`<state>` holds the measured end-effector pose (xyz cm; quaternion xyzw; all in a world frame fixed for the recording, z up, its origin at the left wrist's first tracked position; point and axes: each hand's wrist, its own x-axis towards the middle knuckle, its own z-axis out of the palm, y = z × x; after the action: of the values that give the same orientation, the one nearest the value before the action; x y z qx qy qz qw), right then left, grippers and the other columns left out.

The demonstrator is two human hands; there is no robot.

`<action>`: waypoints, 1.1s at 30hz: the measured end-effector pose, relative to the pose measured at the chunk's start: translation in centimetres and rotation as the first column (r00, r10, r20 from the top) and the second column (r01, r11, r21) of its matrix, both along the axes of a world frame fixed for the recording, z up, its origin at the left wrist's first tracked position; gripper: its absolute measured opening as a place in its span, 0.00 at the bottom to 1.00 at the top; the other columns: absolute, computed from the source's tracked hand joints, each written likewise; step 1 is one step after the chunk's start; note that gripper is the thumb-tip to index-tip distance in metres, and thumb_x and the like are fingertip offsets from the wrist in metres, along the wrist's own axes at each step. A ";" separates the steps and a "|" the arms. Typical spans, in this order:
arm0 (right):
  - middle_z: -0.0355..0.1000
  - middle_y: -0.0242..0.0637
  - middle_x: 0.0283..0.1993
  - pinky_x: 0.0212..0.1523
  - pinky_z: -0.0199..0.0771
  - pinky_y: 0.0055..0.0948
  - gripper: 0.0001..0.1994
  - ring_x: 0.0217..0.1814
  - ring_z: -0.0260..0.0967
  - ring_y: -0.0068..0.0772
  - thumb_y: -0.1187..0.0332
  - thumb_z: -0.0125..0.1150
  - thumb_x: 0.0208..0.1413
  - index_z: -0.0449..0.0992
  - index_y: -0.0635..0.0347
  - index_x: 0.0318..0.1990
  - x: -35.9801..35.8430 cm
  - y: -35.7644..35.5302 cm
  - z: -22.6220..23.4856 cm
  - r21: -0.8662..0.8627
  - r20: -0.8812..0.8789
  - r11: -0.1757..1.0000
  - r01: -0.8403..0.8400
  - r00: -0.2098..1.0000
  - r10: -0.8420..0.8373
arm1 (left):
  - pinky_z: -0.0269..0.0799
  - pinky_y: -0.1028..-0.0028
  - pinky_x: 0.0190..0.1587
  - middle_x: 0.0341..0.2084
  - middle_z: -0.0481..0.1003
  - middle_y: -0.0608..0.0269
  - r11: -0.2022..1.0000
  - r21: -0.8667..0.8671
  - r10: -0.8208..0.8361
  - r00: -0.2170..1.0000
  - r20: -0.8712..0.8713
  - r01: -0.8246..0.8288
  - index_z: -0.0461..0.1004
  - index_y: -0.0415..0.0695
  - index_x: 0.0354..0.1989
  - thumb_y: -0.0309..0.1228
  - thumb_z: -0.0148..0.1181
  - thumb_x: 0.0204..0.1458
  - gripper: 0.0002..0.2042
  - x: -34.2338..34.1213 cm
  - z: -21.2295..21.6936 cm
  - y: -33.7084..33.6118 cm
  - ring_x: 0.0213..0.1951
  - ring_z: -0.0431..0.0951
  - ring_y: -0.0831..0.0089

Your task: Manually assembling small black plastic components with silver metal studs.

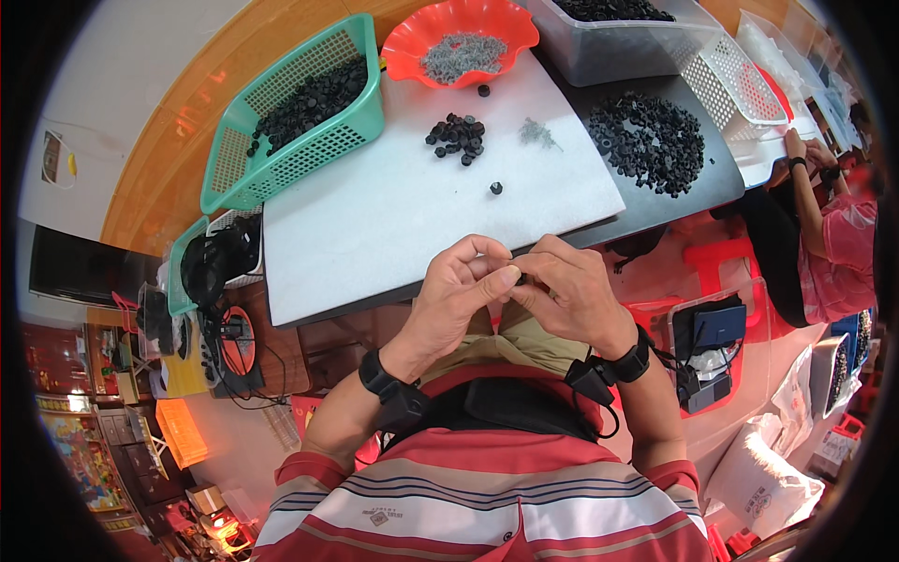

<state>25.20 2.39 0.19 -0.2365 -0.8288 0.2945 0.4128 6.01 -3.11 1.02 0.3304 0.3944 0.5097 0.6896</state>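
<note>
My left hand (pixel 461 286) and my right hand (pixel 568 288) meet just off the near edge of the white table mat (pixel 375 234). Between their fingertips is a small black knob-like part (pixel 521 279), mostly covered by the fingers. Both hands are closed around it in a pinch. Beyond them on the mat, a single black knob (pixel 496 188) stands alone. Farther back lies a cluster of black knobs (pixel 457 139), with one more knob (pixel 484 91) near the bowl. To its right is a little heap of small clear-grey pieces (pixel 537 133).
A green basket (pixel 309 173) of black parts stands at the left. At the back is a red scalloped bowl (pixel 403 58) of grey pieces. Loose black parts (pixel 651 140) cover the dark tabletop at right, below a clear bin (pixel 637 47). Another person (pixel 833 225) sits at far right.
</note>
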 end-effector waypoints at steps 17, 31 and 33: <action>0.76 0.38 0.37 0.25 0.75 0.29 0.14 0.26 0.75 0.35 0.75 0.74 0.51 0.80 0.60 0.45 -0.2 -0.8 2.1 0.066 -0.095 0.996 0.064 0.994 -0.057 | 0.76 0.74 0.45 0.40 0.82 0.57 0.714 0.620 0.681 0.525 -0.510 -0.325 0.77 0.39 0.43 0.25 0.65 0.60 0.06 -13.4 6.3 4.5 0.36 0.78 0.76; 0.76 0.39 0.36 0.28 0.73 0.32 0.08 0.25 0.74 0.36 0.74 0.69 0.54 0.81 0.60 0.42 0.8 6.2 2.8 0.093 0.116 0.919 0.382 0.913 -0.391 | 0.76 0.69 0.49 0.44 0.82 0.56 0.693 0.718 0.688 0.238 -0.685 0.066 0.80 0.39 0.47 0.26 0.72 0.51 0.14 -8.8 2.2 3.9 0.44 0.82 0.65; 0.77 0.38 0.38 0.31 0.74 0.35 0.08 0.27 0.75 0.38 0.71 0.68 0.56 0.82 0.60 0.43 0.8 6.8 3.4 0.072 0.198 0.905 0.419 0.884 -0.424 | 0.77 0.67 0.49 0.44 0.82 0.55 0.711 0.694 0.651 0.264 -0.712 0.116 0.80 0.40 0.47 0.26 0.72 0.50 0.15 -6.8 1.5 4.2 0.44 0.82 0.62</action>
<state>25.95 9.17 3.55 -0.4347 -0.8002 0.1601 0.3809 -0.83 1.07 2.49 0.6891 0.5752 0.4358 0.0659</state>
